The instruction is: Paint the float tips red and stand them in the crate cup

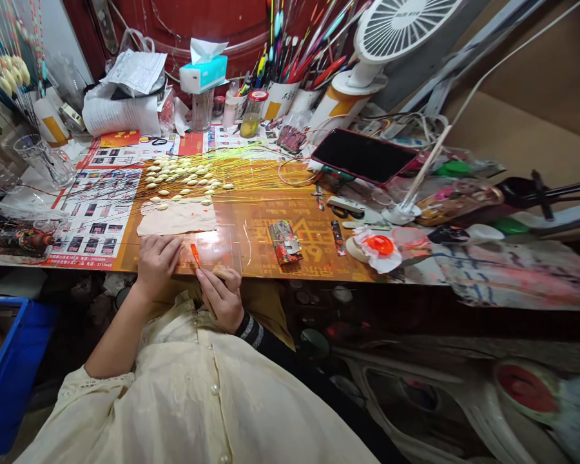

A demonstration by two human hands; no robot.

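My right hand (221, 299) pinches a thin orange-tipped stick (195, 255) between thumb and fingers, just above the table's front edge. My left hand (157, 266) rests on the printed orange table cover (265, 251) close to that stick, and it holds nothing I can see. Beyond my left hand lies a crumpled cream cloth (176, 219). Several small pale spindle-shaped pieces (178, 177) sit in rows above the cloth, with long thin yellow stems (256, 174) running from them to the right.
A dark smartphone (362, 156) lies at the back right, near a white fan (396, 29) and pots of brushes and sticks (280, 96). A tissue with orange paint (379, 248) and a patterned packet (285, 241) lie to my right. A blue crate (9, 367) stands on the floor at left.
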